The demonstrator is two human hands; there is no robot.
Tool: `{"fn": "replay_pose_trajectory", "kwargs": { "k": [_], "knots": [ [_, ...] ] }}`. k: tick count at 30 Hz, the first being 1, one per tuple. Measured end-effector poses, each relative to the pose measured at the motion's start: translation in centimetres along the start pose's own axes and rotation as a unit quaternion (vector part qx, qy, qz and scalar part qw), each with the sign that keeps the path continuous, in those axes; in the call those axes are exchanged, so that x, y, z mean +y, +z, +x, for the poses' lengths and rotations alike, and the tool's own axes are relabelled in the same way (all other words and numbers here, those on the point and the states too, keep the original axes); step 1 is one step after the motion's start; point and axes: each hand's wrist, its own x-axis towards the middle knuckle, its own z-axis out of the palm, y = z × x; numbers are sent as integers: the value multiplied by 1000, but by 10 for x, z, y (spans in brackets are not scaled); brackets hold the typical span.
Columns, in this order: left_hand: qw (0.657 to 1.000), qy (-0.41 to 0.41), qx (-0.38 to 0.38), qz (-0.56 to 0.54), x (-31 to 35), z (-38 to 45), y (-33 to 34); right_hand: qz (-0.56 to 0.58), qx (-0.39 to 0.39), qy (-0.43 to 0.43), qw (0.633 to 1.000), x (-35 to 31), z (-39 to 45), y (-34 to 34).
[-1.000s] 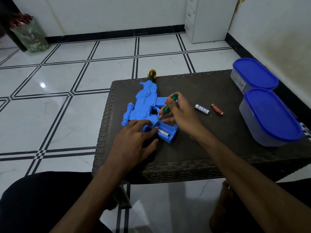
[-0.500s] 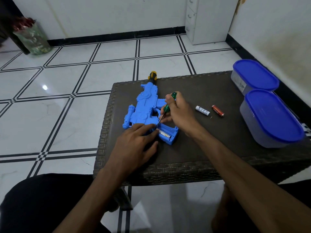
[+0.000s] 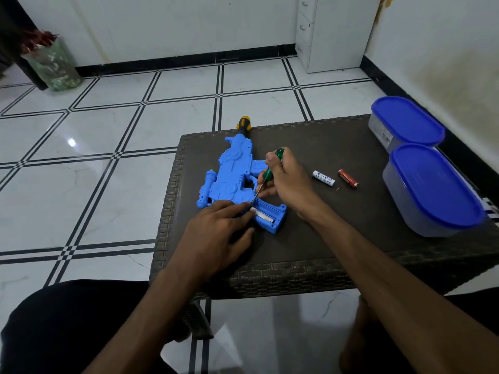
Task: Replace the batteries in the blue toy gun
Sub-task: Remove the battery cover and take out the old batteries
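Your right hand (image 3: 286,182) pinches the green screwdriver (image 3: 267,176), tip at the upper-left end of the battery (image 3: 264,215) lying lengthwise in the blue toy gun (image 3: 232,179) at frame centre, your left hand (image 3: 216,233) flat beside it.

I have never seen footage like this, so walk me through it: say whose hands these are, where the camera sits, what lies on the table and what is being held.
There is no machine here. A camera worn on a person's head looks forward and down at that person's own two bare hands.

On the dark woven table lies a blue plastic toy gun with its battery compartment open and one battery showing inside. The left hand rests flat on the gun with straight fingers, steadying it. The right hand grips a small green-handled screwdriver, its tip at the compartment's edge.

To the right lie a loose white battery, a red battery and a tiny screw. Two clear tubs with blue lids stand at the right edge.
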Motion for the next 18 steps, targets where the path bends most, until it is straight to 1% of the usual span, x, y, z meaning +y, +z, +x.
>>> {"fn": "replay_pose_trajectory", "kwargs": {
  "k": [5, 14, 18],
  "knots": [
    [999, -5, -37, -5, 1, 0, -2, -18, 2, -15, 1000, -1, -1, 0],
    [998, 2, -49, -34, 6, -1, -1, -15, 9, -25, 1000, -4, 0, -6],
    [997, -5, -42, -64, 7, -3, -2, -4, 33, -28, 999, -5, -1, -11]
  ]
}}
